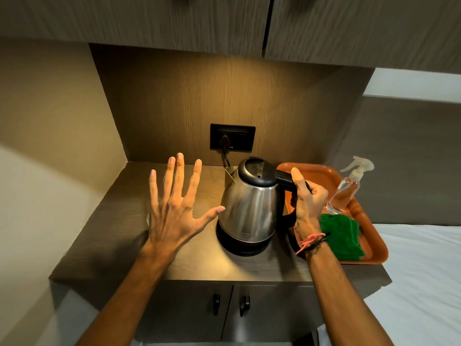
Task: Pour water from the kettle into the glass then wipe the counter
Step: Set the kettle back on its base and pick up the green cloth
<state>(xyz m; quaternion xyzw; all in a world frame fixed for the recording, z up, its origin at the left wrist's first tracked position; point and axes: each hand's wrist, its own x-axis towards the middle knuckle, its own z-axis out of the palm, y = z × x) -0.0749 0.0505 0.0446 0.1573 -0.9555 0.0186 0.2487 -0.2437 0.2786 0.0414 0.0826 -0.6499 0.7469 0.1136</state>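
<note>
A steel kettle [249, 208] with a black lid stands upright on its black base in the middle of the wooden counter [129, 221]. My right hand [306, 203] is wrapped around its black handle, thumb on top. My left hand [174, 208] hovers flat over the counter left of the kettle, fingers spread, thumb tip almost touching the kettle's side. A green cloth [344, 236] lies on the orange tray [374, 245] at the right. A sliver of something glassy shows behind my left hand's edge; I cannot tell what it is.
A clear spray bottle [349, 188] stands on the tray behind the cloth. The kettle's cord runs to a black wall socket [232, 137]. Upper cabinets hang overhead. Cabinet doors with black handles [230, 304] sit below the counter. A white bed surface [424, 270] lies to the right.
</note>
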